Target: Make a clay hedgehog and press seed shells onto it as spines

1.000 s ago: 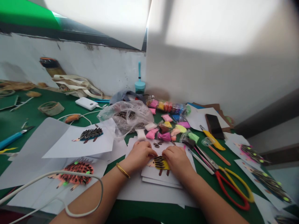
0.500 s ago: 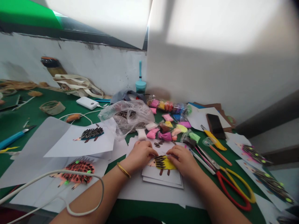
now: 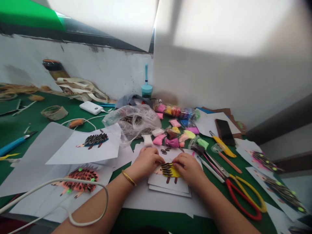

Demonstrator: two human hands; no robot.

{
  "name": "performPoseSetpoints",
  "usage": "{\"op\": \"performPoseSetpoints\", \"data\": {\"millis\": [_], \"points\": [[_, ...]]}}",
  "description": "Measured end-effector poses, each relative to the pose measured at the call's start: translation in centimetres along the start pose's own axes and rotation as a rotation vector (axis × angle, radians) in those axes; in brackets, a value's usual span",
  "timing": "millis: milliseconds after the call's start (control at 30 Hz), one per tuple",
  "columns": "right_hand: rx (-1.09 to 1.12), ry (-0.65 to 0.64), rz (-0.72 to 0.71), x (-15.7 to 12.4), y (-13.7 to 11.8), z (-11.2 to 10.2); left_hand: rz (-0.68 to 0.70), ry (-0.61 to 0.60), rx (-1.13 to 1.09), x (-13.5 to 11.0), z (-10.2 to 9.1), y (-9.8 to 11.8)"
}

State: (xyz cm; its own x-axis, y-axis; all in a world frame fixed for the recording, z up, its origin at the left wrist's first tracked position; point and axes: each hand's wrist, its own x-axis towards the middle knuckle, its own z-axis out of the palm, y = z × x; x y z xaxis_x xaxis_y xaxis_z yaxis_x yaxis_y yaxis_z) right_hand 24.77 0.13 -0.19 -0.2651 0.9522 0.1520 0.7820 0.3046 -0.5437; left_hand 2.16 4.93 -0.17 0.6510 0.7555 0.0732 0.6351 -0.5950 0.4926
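A hedgehog picture [image 3: 175, 172] lies in front of me on white paper, with a yellow clay body, a peach face and brown legs. Rows of dark sunflower seeds [image 3: 167, 169] stand in the front part of the clay. My left hand [image 3: 148, 160] rests on the paper's upper left, fingers curled with the tips near the hedgehog's head; anything under them is hidden. My right hand [image 3: 187, 167] is closed over the back of the hedgehog, thumb and fingertips pinched at the upper edge of the seeds. What it pinches is too small to make out. Several loose seeds [image 3: 165, 150] lie just above.
Behind my hands are a plastic bag of seeds [image 3: 131, 122] and several clay packets [image 3: 172, 142]. Scissors [image 3: 243, 196], a yellow cutter [image 3: 224, 147] and a phone [image 3: 224, 131] lie on the right. Other hedgehog pictures [image 3: 96, 139] and a white cable [image 3: 73, 179] are left.
My right hand has shifted slightly left over the yellow clay, its fingertips now closer to the seed rows and covering more of the hedgehog's back. My left hand has stayed in place.
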Motion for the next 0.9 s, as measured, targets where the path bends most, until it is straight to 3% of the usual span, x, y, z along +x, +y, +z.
{"op": "performPoseSetpoints", "data": {"millis": [900], "points": [[-0.013,0.008,-0.025,-0.06,-0.21,0.02,-0.005,-0.006,0.008,-0.01,-0.07,0.14]]}}
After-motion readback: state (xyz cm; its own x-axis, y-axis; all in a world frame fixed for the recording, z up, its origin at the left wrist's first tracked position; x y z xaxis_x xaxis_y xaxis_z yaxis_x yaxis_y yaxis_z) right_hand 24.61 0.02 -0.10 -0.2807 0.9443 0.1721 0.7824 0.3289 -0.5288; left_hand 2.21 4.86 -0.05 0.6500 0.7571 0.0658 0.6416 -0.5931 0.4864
